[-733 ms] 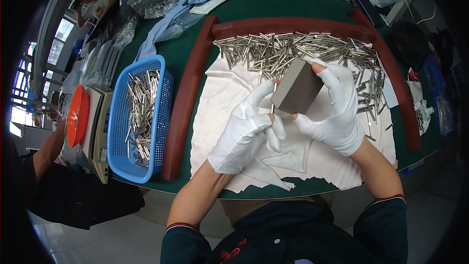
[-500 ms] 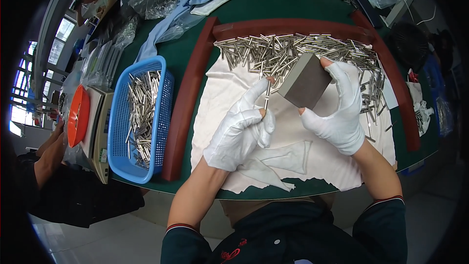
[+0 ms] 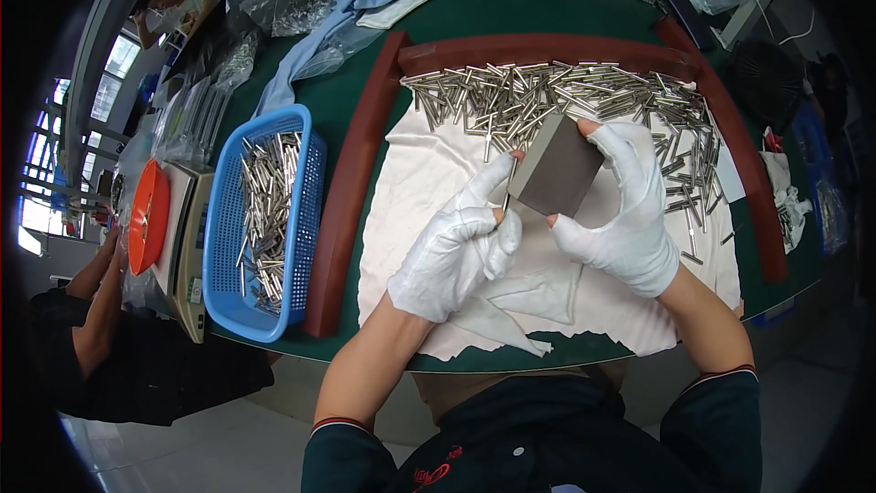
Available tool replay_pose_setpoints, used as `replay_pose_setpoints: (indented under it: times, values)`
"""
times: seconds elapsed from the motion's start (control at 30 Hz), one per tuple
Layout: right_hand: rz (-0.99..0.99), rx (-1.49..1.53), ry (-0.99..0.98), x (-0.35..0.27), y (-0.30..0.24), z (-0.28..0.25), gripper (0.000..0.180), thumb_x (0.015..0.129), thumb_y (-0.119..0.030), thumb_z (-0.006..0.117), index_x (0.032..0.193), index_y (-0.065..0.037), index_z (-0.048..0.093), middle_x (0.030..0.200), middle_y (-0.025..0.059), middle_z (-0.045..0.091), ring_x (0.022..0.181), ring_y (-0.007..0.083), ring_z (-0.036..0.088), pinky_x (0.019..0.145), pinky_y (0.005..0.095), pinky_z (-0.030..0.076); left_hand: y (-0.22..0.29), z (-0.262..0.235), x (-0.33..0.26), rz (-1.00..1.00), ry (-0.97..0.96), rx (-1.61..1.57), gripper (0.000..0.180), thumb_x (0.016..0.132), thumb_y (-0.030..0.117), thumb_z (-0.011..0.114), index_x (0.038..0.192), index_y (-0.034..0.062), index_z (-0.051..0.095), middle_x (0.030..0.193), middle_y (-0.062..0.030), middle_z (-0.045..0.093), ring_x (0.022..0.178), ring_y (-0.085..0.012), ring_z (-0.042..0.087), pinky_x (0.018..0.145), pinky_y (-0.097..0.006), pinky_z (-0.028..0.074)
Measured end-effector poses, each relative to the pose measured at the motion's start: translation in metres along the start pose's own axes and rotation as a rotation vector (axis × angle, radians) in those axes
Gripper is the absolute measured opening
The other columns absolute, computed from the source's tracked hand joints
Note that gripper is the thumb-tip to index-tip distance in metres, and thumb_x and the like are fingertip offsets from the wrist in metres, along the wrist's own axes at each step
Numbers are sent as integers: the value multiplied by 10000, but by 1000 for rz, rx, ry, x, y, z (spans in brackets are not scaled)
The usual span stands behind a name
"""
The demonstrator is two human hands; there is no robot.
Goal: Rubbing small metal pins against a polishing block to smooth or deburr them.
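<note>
My left hand (image 3: 453,254), in a white glove with bare fingertips, pinches a thin metal pin (image 3: 508,197) between thumb and forefinger. A dark grey rectangular block (image 3: 564,169), like a sanding block, is gripped along its right side by the thumb and fingers of my gloved right hand (image 3: 630,219). The block's left edge lies right beside the pin; whether they touch I cannot tell. Both hands are over a pale cloth (image 3: 401,210). Beyond them a heap of loose metal pins (image 3: 493,96) spreads along the cloth's far side and down its right.
A dark red raised frame (image 3: 351,192) borders the cloth at left, back and right. Left of it stand a blue basket (image 3: 216,219) with more pins, a scale (image 3: 187,265) and an orange bowl (image 3: 146,210). Cloth scraps (image 3: 529,297) lie near me. Another person's arm (image 3: 96,310) is at far left.
The block has moved left and slightly down, up against the pin. My left hand has shifted a little to the right, and the pin is more hidden between the fingers.
</note>
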State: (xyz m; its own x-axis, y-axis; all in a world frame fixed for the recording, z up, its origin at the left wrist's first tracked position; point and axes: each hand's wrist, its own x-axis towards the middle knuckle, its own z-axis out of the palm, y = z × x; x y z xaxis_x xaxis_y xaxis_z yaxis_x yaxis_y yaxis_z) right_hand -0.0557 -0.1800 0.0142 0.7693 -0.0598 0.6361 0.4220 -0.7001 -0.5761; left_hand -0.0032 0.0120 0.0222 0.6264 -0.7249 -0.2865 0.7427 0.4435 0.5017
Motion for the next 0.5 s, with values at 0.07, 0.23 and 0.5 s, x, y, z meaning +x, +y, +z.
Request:
replay_pose_setpoints:
  times: [0.07,0.23,0.5]
  values:
    - [-23,-10,-9,1,0,-1,779,536,-112,759,1252,-37,463,1060,123,470,915,250,484,781,347,424,0,-9,2,-49,-183,-49,665,803,4,472,1426,30,241,803,-90,578,700,-115,576,514,-218,474]
    - [-128,-139,-85,6,-2,-6,794,510,-106,762,1245,-19,474,1082,124,490,924,264,485,789,359,417,4,-4,2,14,-32,321,648,802,13,465,1417,15,258,743,-110,611,580,-130,579,488,-234,482]
    - [-59,-209,113,6,6,-8,783,551,-95,747,1270,-17,449,1101,127,464,992,262,481,850,358,418,42,6,-16,330,481,1123,505,806,-20,434,1298,-81,339,646,-89,608,510,-99,570,473,-204,447]
